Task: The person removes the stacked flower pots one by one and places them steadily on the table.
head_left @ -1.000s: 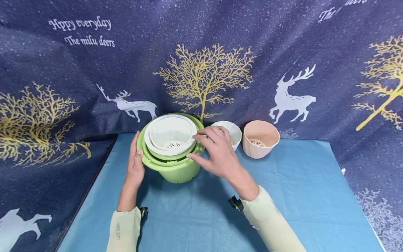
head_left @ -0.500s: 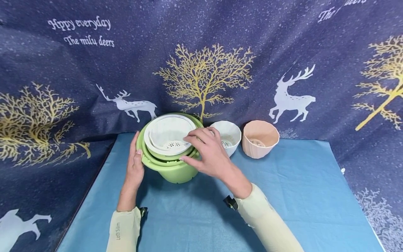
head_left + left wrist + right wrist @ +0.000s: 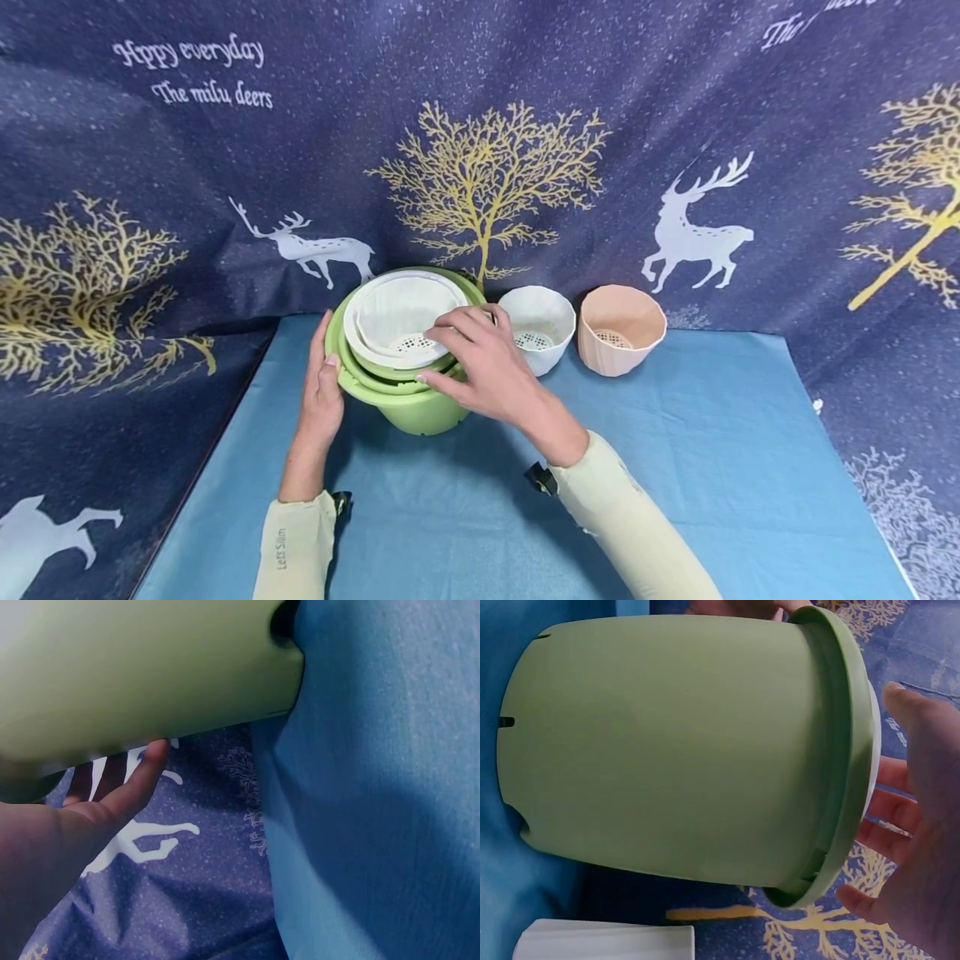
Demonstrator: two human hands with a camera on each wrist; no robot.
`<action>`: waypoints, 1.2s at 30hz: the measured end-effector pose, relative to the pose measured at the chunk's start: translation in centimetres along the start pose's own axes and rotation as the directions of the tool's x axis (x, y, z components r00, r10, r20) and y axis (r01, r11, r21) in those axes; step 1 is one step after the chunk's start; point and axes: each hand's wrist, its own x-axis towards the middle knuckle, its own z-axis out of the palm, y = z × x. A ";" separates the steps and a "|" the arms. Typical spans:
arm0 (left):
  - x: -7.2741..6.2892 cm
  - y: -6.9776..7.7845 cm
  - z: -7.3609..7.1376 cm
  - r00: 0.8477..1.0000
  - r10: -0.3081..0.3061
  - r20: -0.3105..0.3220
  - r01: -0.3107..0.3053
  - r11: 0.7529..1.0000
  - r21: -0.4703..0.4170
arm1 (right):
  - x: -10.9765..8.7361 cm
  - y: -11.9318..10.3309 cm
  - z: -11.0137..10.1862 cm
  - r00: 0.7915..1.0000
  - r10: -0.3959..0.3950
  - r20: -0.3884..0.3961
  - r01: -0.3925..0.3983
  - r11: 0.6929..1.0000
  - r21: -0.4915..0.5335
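Okay, the nested white pot (image 3: 397,310) sits inside the green pot (image 3: 423,417), mouth up; the green one stands upright on the counter (image 3: 675,467), long axis vertical. Changed: the right hand (image 3: 487,362) shifted left over the stack, fingers loosely spread, no clear grip, so work seems centred there. The left hand (image 3: 324,392) presses the green side, fingers extended. Rightward: loose white pot (image 3: 553,329), then pink pot (image 3: 618,360), both mouth up.

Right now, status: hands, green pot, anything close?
Left hand touching green pot. Right hand over nested white pot. Separate white pot close by, peach pot beyond.
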 end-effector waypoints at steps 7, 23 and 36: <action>0.1 0.1 0.0 1.000 0.006 -0.006 -0.006 1.000 -0.005 | 0.4 0.0 0.5 0.999 0.009 0.042 -0.009 1.000 -0.001; 0.1 0.2 0.3 1.000 -0.001 -0.017 0.001 1.000 -0.017 | 1.3 0.1 1.4 0.987 0.026 0.161 -0.018 0.998 -0.052; 0.0 0.1 0.3 1.000 -0.004 -0.025 0.004 1.000 -0.002 | 2.4 -0.1 0.7 0.956 0.059 0.288 -0.032 0.995 -0.095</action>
